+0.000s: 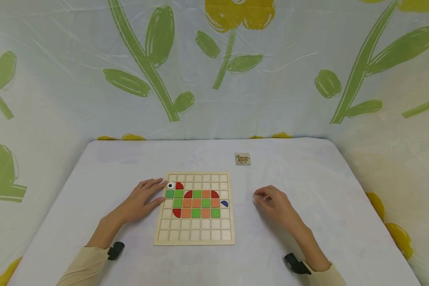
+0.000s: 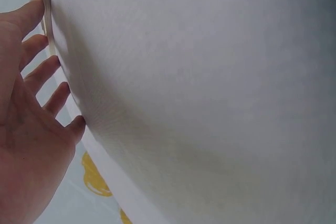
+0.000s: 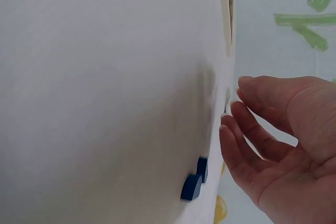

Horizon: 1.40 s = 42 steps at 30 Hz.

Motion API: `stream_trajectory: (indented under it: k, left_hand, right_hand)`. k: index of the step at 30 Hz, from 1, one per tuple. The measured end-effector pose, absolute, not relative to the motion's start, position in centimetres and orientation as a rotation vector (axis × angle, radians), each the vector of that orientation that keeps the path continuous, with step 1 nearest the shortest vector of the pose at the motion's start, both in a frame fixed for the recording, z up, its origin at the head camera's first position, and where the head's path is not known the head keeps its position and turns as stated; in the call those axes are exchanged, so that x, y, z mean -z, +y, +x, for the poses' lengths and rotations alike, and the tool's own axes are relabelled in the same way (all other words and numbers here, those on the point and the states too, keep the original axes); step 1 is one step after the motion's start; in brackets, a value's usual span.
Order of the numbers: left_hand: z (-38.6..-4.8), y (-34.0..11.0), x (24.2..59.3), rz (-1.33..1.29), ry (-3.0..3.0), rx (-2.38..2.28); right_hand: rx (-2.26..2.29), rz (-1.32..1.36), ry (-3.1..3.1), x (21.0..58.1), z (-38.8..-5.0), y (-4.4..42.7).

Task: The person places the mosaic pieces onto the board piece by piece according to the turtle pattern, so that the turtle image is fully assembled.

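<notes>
A wooden grid board [image 1: 194,236] lies flat on the table. Green and orange squares, red quarter-round pieces, a round eye piece [image 1: 171,185] and a blue half-round piece [image 1: 224,203] sit in its cells. Along the board's left edge rests my left hand [image 1: 140,202], fingers extended and touching the rim. To the right of the board my right hand [image 1: 277,206] is held above the table with loosely bent fingers and nothing visible between them. Two blue pieces [image 3: 191,186] lie on the table below it in the right wrist view; in the head view the hand hides them.
A small card [image 1: 242,159] with a grid picture lies on the table beyond the board's upper right corner. White cloth [image 1: 128,258] covers the table. A flower-printed curtain [image 1: 271,87] surrounds its back and sides.
</notes>
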<state>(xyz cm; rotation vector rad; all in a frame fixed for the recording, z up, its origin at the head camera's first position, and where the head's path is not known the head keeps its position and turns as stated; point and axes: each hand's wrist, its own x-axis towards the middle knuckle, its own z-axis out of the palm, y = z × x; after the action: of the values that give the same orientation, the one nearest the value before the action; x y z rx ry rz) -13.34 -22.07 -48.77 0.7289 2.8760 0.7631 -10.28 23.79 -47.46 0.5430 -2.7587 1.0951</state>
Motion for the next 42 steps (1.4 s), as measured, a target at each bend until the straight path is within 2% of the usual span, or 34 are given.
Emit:
stream_trajectory:
  k: [17,27,42]
  left_hand:
    - [-13.4,-22.1,49.1,0.763,2.89,-0.765]
    - [-13.4,-22.1,49.0,0.746,2.88,-0.775]
    - [-13.5,-22.2,49.2,0.742,2.882,-0.762]
  right_hand:
    - [-0.985,0.449,-2.756,48.0,-8.7,27.4]
    - [-1.005,0.375,-2.837,47.9,-8.5,27.9]
    - [-1.036,0.423,-2.848,47.6,-8.6,27.8]
